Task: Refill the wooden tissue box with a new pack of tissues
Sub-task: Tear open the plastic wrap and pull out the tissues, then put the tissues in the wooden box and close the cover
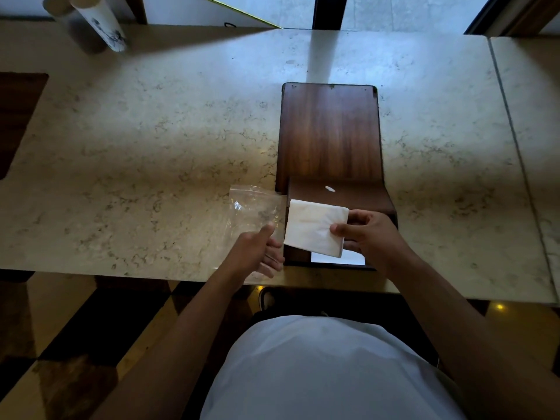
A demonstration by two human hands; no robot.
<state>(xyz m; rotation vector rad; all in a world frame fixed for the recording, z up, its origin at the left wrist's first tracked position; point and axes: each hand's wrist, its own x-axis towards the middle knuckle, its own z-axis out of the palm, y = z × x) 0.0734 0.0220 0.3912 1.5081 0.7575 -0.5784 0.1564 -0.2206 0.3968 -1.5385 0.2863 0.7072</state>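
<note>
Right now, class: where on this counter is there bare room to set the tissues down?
Bare marble lies left of the plastic wrapper and right of the wooden tissue box. It is crowded at the near edge, where both hands, left and right, meet the tissue stack.

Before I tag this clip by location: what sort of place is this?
Probably a hotel or lounge, though that's a guess: a polished marble counter, a glossy patterned floor, and a wooden tissue box being restocked.
</note>
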